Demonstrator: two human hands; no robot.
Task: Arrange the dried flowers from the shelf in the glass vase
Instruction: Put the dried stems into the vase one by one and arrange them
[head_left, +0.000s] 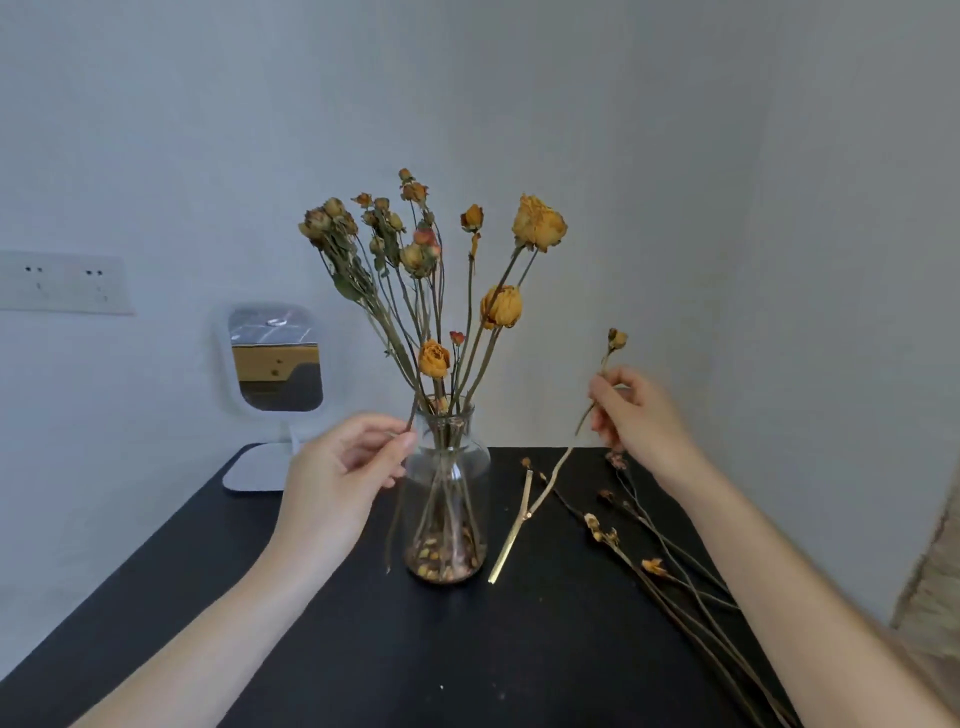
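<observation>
Pinching one long stem (392, 525) between thumb and fingers beside the neck of the single glass vase (480, 462), my left hand (345, 467) hides its middle. The stem stands nearly upright, its foot outside the glass. Dried flowers (501, 306) fan upward, too tangled to count. My right hand (639, 415) grips one short bud stem (617, 340), head up, leaning right. Loose stems (649, 561) overlap on the black surface (363, 649) and are cut off at the bottom edge.
</observation>
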